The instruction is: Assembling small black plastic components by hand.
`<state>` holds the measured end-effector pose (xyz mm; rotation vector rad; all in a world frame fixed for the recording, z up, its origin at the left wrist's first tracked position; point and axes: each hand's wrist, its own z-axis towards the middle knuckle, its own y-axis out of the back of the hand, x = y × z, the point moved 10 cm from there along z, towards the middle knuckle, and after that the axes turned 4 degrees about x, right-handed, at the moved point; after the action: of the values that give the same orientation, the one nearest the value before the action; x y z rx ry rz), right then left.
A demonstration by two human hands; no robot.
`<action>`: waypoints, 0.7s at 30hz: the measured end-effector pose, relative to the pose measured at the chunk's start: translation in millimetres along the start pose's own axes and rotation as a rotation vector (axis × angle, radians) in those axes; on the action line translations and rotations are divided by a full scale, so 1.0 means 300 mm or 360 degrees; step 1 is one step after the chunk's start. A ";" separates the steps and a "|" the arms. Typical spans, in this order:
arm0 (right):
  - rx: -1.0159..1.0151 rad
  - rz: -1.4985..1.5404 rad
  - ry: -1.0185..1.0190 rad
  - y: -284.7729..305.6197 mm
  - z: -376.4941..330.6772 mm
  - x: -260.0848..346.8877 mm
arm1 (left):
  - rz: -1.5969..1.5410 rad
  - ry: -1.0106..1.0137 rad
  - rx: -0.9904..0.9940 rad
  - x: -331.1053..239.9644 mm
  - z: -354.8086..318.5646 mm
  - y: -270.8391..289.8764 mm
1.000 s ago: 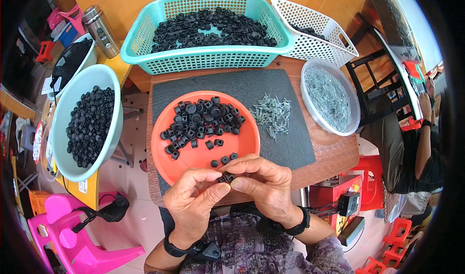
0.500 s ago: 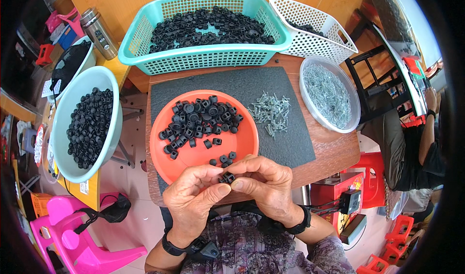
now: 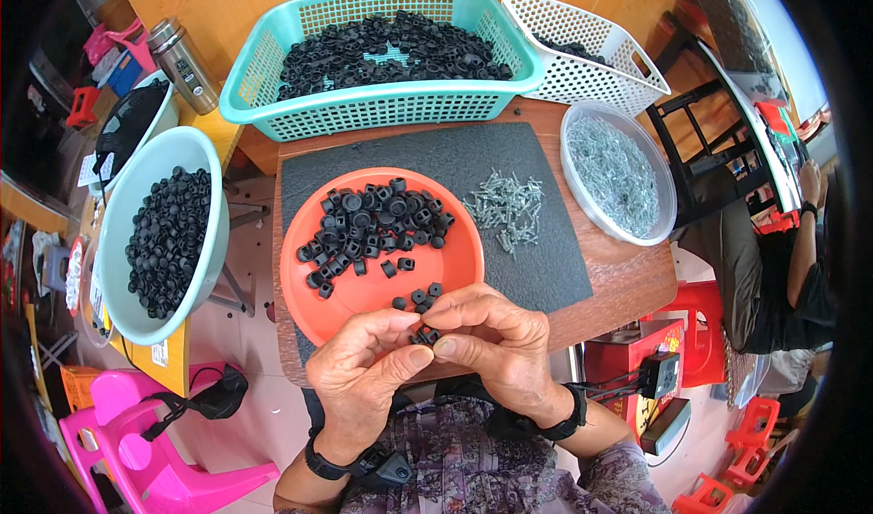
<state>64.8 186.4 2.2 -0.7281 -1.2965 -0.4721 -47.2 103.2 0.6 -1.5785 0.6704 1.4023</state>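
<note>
Between the thumbs and forefingers of my left hand [image 3: 364, 367] and my right hand [image 3: 496, 346] sits a small black plastic fitting [image 3: 425, 335]. Both hands pinch it just over the near rim of an orange bowl [image 3: 436, 278]. Fingers cover much of the piece, so whether a screw is in it cannot be made out. Loose black plastic parts [image 3: 373, 219] are heaped in the bowl, with several small ones nearer my fingertips. To the right of the bowl, a pile of silver screws [image 3: 509, 207] lies on a dark grey mat [image 3: 409, 150].
A round clear tub [image 3: 618, 173] of screws stands at the table's right. Behind are a teal basket [image 3: 382, 109] and a white basket [image 3: 591, 87] with black parts. On the left are a pale blue basin [image 3: 214, 232], a steel flask [image 3: 186, 69] and a pink chair [image 3: 164, 450]. Another person's arm [image 3: 805, 241] shows far right.
Both hands keep their pinch on the black fitting, which seems to have turned slightly between the fingertips. The view has shifted a little; the surroundings look the same.
</note>
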 end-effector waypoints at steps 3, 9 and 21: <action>0.0011 -0.0054 0.0023 0.003 -0.002 0.007 | -0.0010 0.0022 0.0015 0.001 -0.002 -0.004; 0.0007 -0.0047 0.0046 0.009 -0.004 0.003 | -0.0049 0.0107 -0.0016 0.011 -0.001 -0.013; -0.0021 0.0238 -0.0095 0.020 -0.008 -0.037 | -0.0021 0.0139 -0.0027 0.021 0.002 -0.011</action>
<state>68.0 188.0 -10.1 -0.8489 -1.2846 -0.3404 -43.2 106.4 -4.7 -1.6628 0.7002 1.3389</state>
